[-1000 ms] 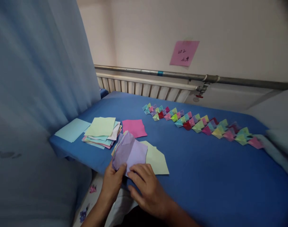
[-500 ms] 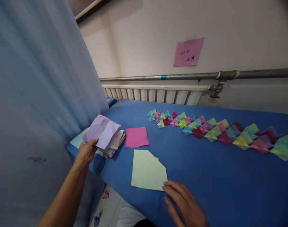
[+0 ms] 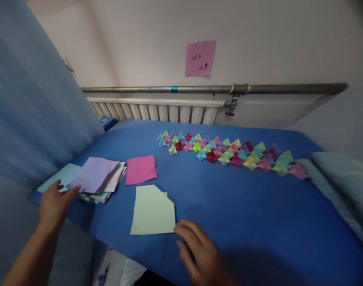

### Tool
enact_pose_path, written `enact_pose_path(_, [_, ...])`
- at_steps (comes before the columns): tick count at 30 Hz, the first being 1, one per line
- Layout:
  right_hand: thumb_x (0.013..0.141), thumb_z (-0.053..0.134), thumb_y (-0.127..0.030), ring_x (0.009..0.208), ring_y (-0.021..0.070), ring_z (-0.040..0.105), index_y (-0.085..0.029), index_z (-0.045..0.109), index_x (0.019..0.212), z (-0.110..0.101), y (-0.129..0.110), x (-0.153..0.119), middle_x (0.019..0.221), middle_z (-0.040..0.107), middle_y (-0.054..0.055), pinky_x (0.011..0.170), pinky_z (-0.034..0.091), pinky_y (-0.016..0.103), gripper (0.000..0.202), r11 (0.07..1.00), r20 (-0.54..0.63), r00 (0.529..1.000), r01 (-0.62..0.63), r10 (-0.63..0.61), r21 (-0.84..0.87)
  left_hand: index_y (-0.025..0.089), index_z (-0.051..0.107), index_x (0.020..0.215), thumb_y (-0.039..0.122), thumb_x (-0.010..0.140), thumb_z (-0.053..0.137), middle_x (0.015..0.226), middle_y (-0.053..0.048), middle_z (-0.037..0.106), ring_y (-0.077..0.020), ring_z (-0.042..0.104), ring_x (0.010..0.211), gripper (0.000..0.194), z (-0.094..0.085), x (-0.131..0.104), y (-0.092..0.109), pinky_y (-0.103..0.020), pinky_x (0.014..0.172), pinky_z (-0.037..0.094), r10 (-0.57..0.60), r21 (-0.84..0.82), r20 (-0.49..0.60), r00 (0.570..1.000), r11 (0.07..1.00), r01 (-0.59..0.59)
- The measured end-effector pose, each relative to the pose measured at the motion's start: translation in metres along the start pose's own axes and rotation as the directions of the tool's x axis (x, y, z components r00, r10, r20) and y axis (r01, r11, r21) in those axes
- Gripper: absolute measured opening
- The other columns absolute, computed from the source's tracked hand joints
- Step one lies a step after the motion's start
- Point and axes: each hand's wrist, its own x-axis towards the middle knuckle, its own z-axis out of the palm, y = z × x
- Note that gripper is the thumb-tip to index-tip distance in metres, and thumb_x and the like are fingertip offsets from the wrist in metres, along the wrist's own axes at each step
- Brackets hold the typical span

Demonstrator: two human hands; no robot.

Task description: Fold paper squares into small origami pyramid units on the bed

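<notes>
My left hand [image 3: 56, 202] is open at the near-left edge of a stack of coloured paper, thumb and fingers apart. A purple sheet [image 3: 95, 174] lies on top of that stack; a light blue sheet [image 3: 60, 177] sticks out to its left. My right hand [image 3: 201, 248] is open, fingers loosely bent, fingertips at the lower right corner of a pale green sheet [image 3: 153, 212]. That sheet lies flat with its upper right corner folded, and a small bit shows behind the slanted edge. Just beyond it lies a pink square of paper [image 3: 141, 170].
Rows of small folded paper pieces [image 3: 229, 153] in many colours run along the back of the blue-covered bed [image 3: 244, 206]. A pillow [image 3: 342, 178] is at right, a blue curtain [image 3: 44, 99] at left. Behind are a radiator [image 3: 157, 112] and a pipe [image 3: 139, 89].
My left hand has let go of the purple paper, which now rests on the stack. My right hand stays by the green sheet. The view has turned right, bringing the pillow into sight.
</notes>
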Motion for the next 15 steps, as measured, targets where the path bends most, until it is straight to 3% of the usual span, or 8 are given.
enact_pose_path(1, [0.088,0.047,-0.008,0.096,0.0181,0.066,-0.019,0.059,0.115,0.0,0.001,0.0,0.105,0.067,0.01,0.083,0.057,0.03,0.032,1.0,0.011,1.0,-0.006,0.006,0.004,0.014,0.06,0.115,0.033,0.075,0.069,0.11,-0.011,0.067,-0.0362,0.058,0.111,0.045,-0.001,-0.009,0.001,-0.053,0.094,0.045,0.0,0.046,-0.02,1.0,0.999,0.001])
enact_pose_path(3, [0.089,0.047,-0.01,0.096,0.018,0.066,-0.02,0.06,0.115,0.0,0.001,0.001,0.106,0.067,0.009,0.083,0.057,0.03,0.03,1.0,0.025,1.0,-0.012,0.012,0.013,0.014,0.063,0.11,0.043,0.077,0.063,0.105,-0.01,0.069,-0.032,0.062,0.102,0.044,0.005,-0.032,0.007,-0.044,0.089,0.049,0.096,0.046,0.101,0.99,0.994,-0.101])
enact_pose_path(6, [0.089,0.047,-0.01,0.096,0.0178,0.067,-0.02,0.061,0.113,0.0,-0.001,0.002,0.106,0.067,0.009,0.083,0.057,0.029,0.029,1.0,0.038,0.999,-0.015,0.015,0.023,0.016,0.067,0.103,0.055,0.068,0.065,0.092,-0.008,0.071,-0.0285,0.065,0.091,0.053,0.034,-0.069,0.024,-0.037,0.079,0.051,0.187,-0.158,0.349,0.919,0.978,-0.139])
enact_pose_path(8, [0.089,0.047,-0.01,0.095,0.0179,0.067,-0.02,0.062,0.111,-0.001,-0.003,0.003,0.105,0.067,0.009,0.082,0.058,0.029,0.029,1.0,0.034,0.999,-0.021,0.02,0.023,0.017,0.068,0.103,0.054,0.06,0.071,0.099,-0.01,0.071,-0.0291,0.065,0.093,0.057,0.056,-0.084,0.036,-0.036,0.078,0.05,0.252,-0.25,0.411,0.876,0.955,-0.158])
enact_pose_path(10, [0.089,0.046,-0.01,0.094,0.0182,0.067,-0.02,0.063,0.109,-0.001,-0.004,0.003,0.104,0.068,0.009,0.082,0.058,0.03,0.029,0.999,0.026,0.999,-0.039,0.039,0.023,0.018,0.068,0.107,0.051,0.061,0.072,0.111,-0.013,0.069,-0.0304,0.064,0.1,0.056,0.076,-0.089,0.048,-0.037,0.082,0.049,0.368,-0.271,0.428,0.825,0.924,-0.271])
enact_pose_path(12, [0.088,0.046,-0.009,0.094,0.0183,0.067,-0.021,0.063,0.109,-0.001,-0.005,0.002,0.104,0.068,0.009,0.082,0.058,0.031,0.029,0.998,0.021,0.998,-0.061,0.061,0.027,0.018,0.067,0.108,0.05,0.067,0.07,0.117,-0.014,0.068,-0.0312,0.061,0.108,0.052,0.09,-0.087,0.06,-0.037,0.088,0.046,0.495,-0.24,0.459,0.738,0.869,-0.434])
enact_pose_path(15, [0.088,0.046,-0.009,0.095,0.0182,0.067,-0.021,0.063,0.109,-0.002,-0.005,0.002,0.104,0.068,0.009,0.083,0.057,0.03,0.03,0.996,0.017,0.997,-0.077,0.076,0.037,0.019,0.071,0.091,0.052,0.071,0.066,0.102,-0.013,0.072,-0.0316,0.063,0.101,0.039,0.104,-0.082,0.079,-0.038,0.089,0.042,0.546,-0.18,0.516,0.66,0.823,-0.539])
